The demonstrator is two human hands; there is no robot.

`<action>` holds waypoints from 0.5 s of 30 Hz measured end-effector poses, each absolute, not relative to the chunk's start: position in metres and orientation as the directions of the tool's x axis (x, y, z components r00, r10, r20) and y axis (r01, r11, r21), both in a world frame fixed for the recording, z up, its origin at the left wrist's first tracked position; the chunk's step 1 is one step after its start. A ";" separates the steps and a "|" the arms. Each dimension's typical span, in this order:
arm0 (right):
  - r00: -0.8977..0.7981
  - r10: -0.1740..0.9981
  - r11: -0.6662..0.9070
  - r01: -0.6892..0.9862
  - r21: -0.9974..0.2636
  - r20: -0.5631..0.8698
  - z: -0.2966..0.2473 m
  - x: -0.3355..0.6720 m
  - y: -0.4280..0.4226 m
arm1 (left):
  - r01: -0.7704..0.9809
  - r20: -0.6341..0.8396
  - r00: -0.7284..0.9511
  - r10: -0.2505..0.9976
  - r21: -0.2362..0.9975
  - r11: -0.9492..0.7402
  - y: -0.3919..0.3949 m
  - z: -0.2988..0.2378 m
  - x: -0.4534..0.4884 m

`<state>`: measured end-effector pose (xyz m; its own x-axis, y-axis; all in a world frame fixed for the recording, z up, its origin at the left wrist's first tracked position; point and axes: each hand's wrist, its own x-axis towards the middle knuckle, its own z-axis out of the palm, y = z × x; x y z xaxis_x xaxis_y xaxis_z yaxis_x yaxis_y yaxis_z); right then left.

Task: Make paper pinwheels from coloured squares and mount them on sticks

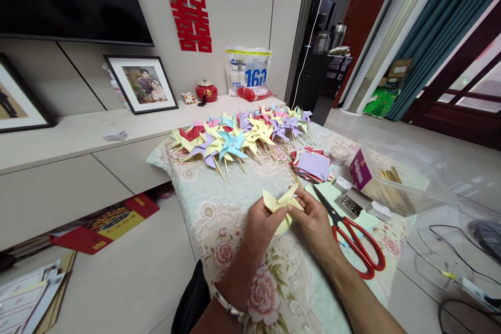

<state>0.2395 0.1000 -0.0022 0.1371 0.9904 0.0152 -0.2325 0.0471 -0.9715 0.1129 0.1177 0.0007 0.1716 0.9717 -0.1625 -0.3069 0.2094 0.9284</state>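
Note:
Between my two hands, low over the table, is a pale yellow paper pinwheel (282,200) with its blades folded in toward the centre. My left hand (263,220) grips its left side, the thumb pressing near the middle. From the other side my right hand (313,217) pinches it, thumb also at the centre. Whether a pin sits under the thumbs is hidden. Red-handled scissors (358,242) lie right of my right hand, on pale green paper. Beyond them is a small open box of metal pins (351,205).
Finished pinwheels on sticks (233,145) crowd the table's far side. A stack of coloured paper squares (312,164) lies nearer. At right, a clear plastic bin (426,188) holds wooden sticks (395,188). A floral cloth (223,219) covers the table. Cables and a power strip (475,292) lie on the floor.

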 end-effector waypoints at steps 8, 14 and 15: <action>0.168 0.981 0.118 -0.117 -0.986 0.097 0.006 0.245 0.091 | -0.388 -0.168 0.122 0.978 0.899 0.203 0.122 -0.006 0.110; 0.274 0.909 0.181 0.421 -0.889 0.315 0.043 0.299 0.083 | -0.422 -0.178 0.069 0.982 0.887 0.190 0.129 -0.022 0.113; 0.288 0.884 0.181 0.516 -0.837 0.369 0.055 0.319 0.085 | -0.426 -0.181 0.069 0.981 0.884 0.193 0.130 -0.024 0.113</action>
